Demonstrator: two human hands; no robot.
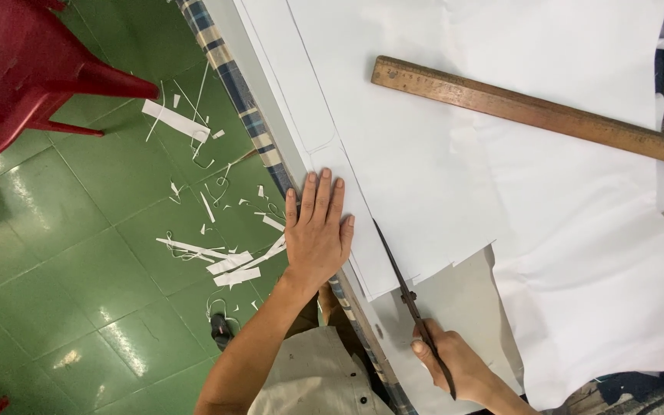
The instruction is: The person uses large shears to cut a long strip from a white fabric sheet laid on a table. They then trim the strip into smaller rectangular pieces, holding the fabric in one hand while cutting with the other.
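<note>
1. A wide sheet of white paper (455, 154) covers most of the worktop (455, 300), running from the far edge down toward the near edge, where a patch of bare grey surface shows beside the person's right wrist. A faint drawn line follows the sheet's left margin.

2. The person's left hand (317, 230) lies flat on the paper at the worktop's left edge, fingers spread and released, palm pressing the sheet down rather than gripping anything.

3. The right hand (455, 365), close to the near edge, is clenched around the handles of a pair of dark scissors (413, 303). The blades' long axis points away from the person and slightly left, up toward the far edge, with the tip just right of the left hand's little finger. The blades sit at the paper's near margin; how far apart they stand cannot be told.

4. The paper to be cut lies directly ahead of the blades. The right hand is the one on the tool, while the left is the nearer to the cutting line.

5. A long wooden ruler (532, 111) rests diagonally on the sheet toward the far right corner, well apart from both hands.

6. A checked cloth strip (259, 127) borders the worktop's left edge.

7. Below, a green tiled floor (55, 253) is littered with white paper offcuts (228, 261); a red plastic chair (24, 69) stands at the far left.
</note>
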